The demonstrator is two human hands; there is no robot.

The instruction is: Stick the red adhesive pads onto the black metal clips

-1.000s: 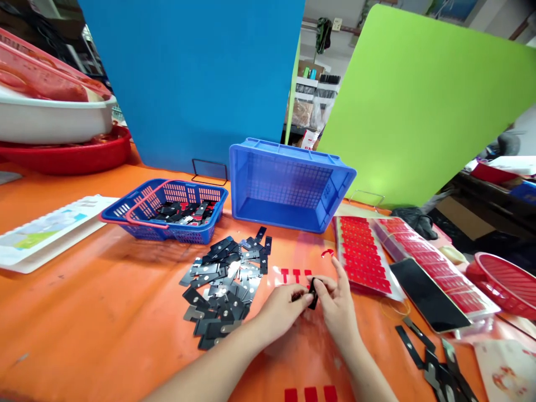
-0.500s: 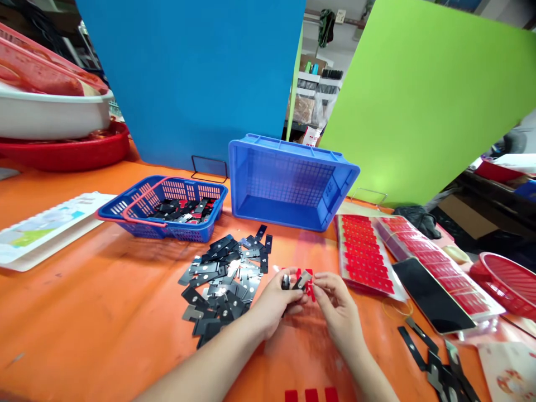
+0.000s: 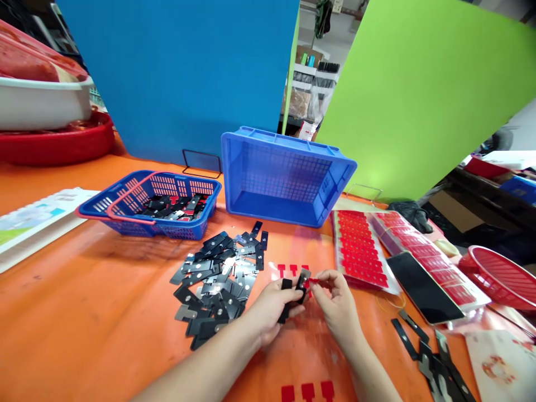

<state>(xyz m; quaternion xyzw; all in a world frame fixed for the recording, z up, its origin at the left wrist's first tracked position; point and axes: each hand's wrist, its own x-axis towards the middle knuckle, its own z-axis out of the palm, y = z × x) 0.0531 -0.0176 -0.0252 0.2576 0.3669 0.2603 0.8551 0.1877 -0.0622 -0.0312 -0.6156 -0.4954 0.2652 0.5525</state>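
My left hand [image 3: 270, 310] is closed on two small black metal plates, one dark plate [image 3: 285, 304] and one plate with a silver tip [image 3: 302, 283]. The fingertips of my right hand [image 3: 341, 310] pinch a small red T-shaped piece [image 3: 311, 282] against the silver-tipped plate. More red T-shaped pieces [image 3: 293, 269] lie in a row on the orange table just beyond my hands, some partly hidden by them. A loose heap of black and silver plates [image 3: 221, 279] spreads left of my left hand.
A blue basket [image 3: 184, 228] with a pink handle holds plates, some bearing red. Behind my hands a blue crate [image 3: 288, 209] lies tipped toward me. Sheets of red pieces [image 3: 362, 251], a phone [image 3: 422, 287] and a few plates [image 3: 435, 363] sit at right. Red pieces [image 3: 308, 392] lie in front.
A red piece now shows between my right fingertips at the plate in my left hand. The silver-tipped plate has turned more upright. The view has shifted slightly.
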